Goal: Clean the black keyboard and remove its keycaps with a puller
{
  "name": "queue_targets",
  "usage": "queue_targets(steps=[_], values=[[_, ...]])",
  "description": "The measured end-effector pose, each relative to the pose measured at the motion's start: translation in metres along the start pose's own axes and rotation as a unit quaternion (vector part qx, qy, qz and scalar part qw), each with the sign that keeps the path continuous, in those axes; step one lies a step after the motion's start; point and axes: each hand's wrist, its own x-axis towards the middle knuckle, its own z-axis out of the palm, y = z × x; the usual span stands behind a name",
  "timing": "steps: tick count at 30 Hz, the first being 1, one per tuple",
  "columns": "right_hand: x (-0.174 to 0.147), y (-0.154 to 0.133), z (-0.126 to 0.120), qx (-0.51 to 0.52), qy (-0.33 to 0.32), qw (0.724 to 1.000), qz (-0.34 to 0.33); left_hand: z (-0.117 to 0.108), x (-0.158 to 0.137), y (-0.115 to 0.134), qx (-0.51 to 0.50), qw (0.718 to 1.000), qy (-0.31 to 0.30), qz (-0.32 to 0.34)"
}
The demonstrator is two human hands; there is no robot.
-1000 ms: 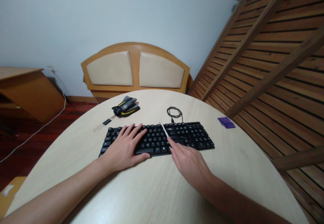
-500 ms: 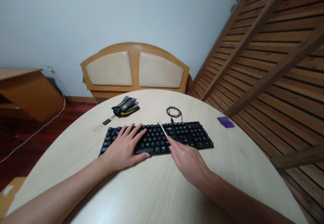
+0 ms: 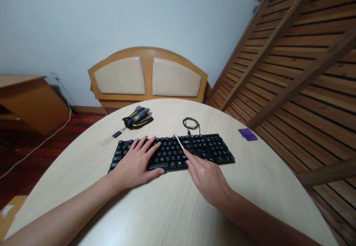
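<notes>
A black keyboard (image 3: 169,159) lies crosswise on the round pale wooden table (image 3: 167,212). My left hand (image 3: 135,160) rests flat on its left part, fingers spread over the keys and thumb along the front edge. Over the middle keys, my right hand (image 3: 207,175) grips a slim white stick-shaped tool (image 3: 179,142). The tool slants away to the left, its far end at the upper key rows; that end is too small to make out. Behind the keyboard lies its coiled black cable (image 3: 191,122).
Grey and yellow folded gloves or cloth (image 3: 138,117) lie at the back left, beside thin metal prongs with a black band (image 3: 116,134). A folded purple cloth (image 3: 247,134) sits near the right edge. Beyond stand a wooden headboard (image 3: 149,72) and slatted wood panel (image 3: 300,75).
Almost nothing differs. Both hands and the white tool stay in nearly the same place on the keyboard.
</notes>
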Motion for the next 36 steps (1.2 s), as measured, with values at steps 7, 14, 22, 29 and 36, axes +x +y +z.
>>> queue_targets(steps=[7, 14, 22, 29, 36], values=[[-0.001, -0.001, -0.003, -0.009, 0.009, 1.000, -0.018, 0.001, -0.001, -0.002, -0.001, 1.000, 0.007, 0.002], [0.000, -0.002, 0.000, -0.026, 0.020, 0.998, -0.047, 0.002, -0.001, -0.002, -0.004, 1.000, 0.014, 0.005], [-0.002, 0.001, 0.008, -0.017, -0.024, 1.000, -0.008, 0.002, -0.001, -0.001, -0.006, 1.000, 0.010, 0.005], [-0.001, -0.002, 0.006, 0.019, -0.043, 0.999, -0.001, 0.000, 0.000, 0.000, 0.004, 1.000, -0.004, -0.002], [-0.001, -0.004, 0.004, 0.030, -0.035, 0.999, 0.006, 0.000, 0.000, 0.000, 0.001, 1.000, 0.005, 0.001]])
